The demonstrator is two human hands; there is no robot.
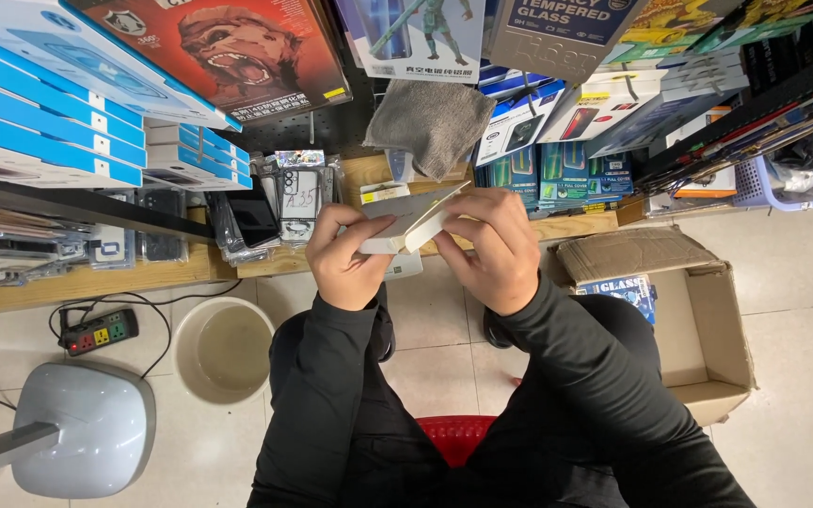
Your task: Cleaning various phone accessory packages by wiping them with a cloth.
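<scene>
Flat white box (413,218), partly opened, sits at twelve o'clock, grasped between left hand (350,254) and right hand (493,246); next comes lifting its flap.

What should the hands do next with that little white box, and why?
Probably lift the flap a bit further with the right hand. The small white box sits between both hands, its lid already partly raised, and the left hand grips the lower end, so it looks steady enough to open. What's inside cannot be seen.
</scene>
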